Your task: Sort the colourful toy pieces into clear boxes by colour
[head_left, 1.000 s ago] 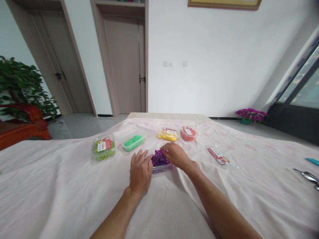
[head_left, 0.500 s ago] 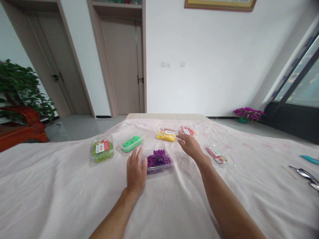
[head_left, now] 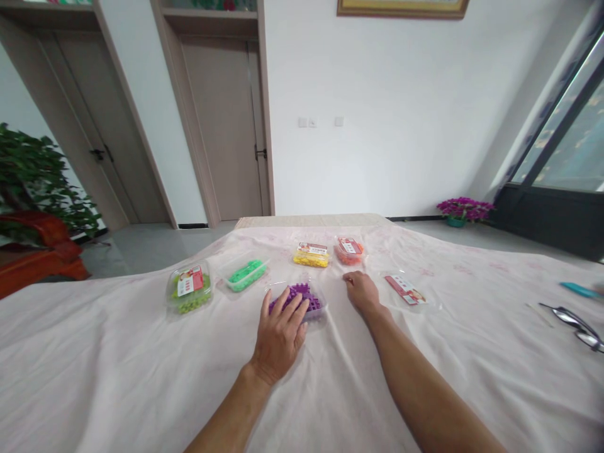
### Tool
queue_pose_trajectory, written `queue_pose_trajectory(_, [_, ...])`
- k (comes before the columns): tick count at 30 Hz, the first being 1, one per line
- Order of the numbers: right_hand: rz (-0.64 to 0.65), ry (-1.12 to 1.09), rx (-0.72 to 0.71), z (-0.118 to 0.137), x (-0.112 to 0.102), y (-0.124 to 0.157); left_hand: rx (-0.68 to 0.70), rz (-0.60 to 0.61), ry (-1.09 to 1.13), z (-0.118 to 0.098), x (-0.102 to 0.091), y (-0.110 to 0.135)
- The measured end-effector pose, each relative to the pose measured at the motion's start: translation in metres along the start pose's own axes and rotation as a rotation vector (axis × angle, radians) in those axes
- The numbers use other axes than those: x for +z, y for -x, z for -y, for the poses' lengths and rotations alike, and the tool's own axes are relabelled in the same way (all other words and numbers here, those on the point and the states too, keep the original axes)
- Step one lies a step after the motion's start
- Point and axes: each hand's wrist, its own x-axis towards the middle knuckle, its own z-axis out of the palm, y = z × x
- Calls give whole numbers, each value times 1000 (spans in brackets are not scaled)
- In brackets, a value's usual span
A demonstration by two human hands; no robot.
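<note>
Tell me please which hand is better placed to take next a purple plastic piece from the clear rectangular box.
Probably the left hand: its fingers lie over the purple plastic pieces in the clear rectangular box. The right hand sits apart, to the box's right.

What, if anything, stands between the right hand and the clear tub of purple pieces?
Nothing visible: only tablecloth lies between the right hand and the clear tub. The left hand covers the tub's near left part and some purple pieces.
</note>
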Motion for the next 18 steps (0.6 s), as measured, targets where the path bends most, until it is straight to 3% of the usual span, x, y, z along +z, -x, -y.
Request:
queue_pose_trajectory(7, [-4,63,-73,2,7,2,-132,38,23,-11,10,-9])
queue_pose_trajectory(11, [15,51,-92,2,4,4,-112,43,40,-6,10,-6])
queue_pose_trajectory(14, [51,52,-105,5,-1,10,-105,-39,56,7,9,3])
queue_pose_trajectory(18, [116,83,-146,11,-6,25,-310,-210,116,32,13,12])
